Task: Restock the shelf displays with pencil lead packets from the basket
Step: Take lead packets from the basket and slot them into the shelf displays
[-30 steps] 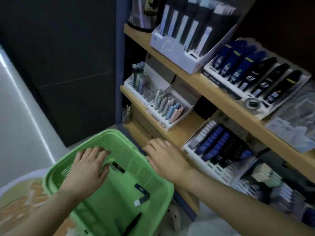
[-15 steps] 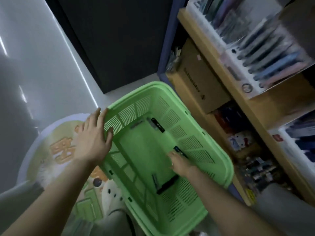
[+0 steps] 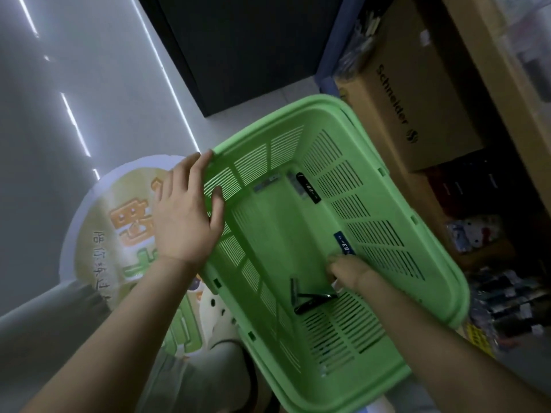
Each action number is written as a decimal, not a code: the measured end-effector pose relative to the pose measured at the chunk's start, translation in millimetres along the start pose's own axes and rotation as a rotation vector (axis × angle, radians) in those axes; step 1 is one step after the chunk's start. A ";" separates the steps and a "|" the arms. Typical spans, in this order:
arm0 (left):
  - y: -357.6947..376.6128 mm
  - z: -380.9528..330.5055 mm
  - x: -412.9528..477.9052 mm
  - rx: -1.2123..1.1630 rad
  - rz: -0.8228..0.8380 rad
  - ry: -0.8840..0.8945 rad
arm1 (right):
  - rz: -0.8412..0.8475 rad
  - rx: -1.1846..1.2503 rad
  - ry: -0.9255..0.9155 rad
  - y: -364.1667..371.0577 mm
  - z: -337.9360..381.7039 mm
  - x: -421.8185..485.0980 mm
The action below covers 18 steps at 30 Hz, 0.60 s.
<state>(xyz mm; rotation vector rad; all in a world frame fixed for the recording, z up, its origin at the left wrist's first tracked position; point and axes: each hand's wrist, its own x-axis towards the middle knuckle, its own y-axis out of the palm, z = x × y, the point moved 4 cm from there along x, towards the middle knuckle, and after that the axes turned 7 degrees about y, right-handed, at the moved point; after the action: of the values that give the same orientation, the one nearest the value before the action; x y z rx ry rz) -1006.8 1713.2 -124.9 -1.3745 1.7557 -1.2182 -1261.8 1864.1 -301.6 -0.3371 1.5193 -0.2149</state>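
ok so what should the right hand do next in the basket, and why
Probably close the fingers on the blue packet and lift it out toward the shelf. The right hand is at the packet's near end on the floor of the green basket, though a firm pinch isn't visible. The left hand holds the rim, so the basket looks steadied.

Both forearms, the left forearm (image 3: 98,338) and the right forearm (image 3: 441,341), are bare from the wrist to the edge of the picture. The left hand (image 3: 185,222) has short, rounded nails, and the thumb nail shows plainly. A thin crease crosses its wrist. Of the right hand (image 3: 347,271) the nails are hidden. Lower down there is a trouser leg (image 3: 190,380) of grey cloth. Just beyond it is a cream-white shoe (image 3: 216,308) with round holes.
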 end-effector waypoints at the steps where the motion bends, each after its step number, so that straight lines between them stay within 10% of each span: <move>1: 0.4 0.3 0.0 0.003 0.002 0.001 | 0.041 0.017 0.001 1.0 0.7 -2.1; 10: 5.4 -15.3 -4.7 0.002 0.043 0.102 | -0.175 0.728 -0.051 -40.1 19.6 -23.0; 18: 50.4 -79.1 -32.4 -0.624 0.494 -0.091 | -0.285 1.656 -0.319 -118.6 56.4 -80.9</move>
<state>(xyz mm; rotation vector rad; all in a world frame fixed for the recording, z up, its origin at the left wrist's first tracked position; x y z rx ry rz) -1086.5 1770.1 -141.4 -1.1603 2.3310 -0.3452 -1200.9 1785.7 -183.6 0.7187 0.5873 -1.4282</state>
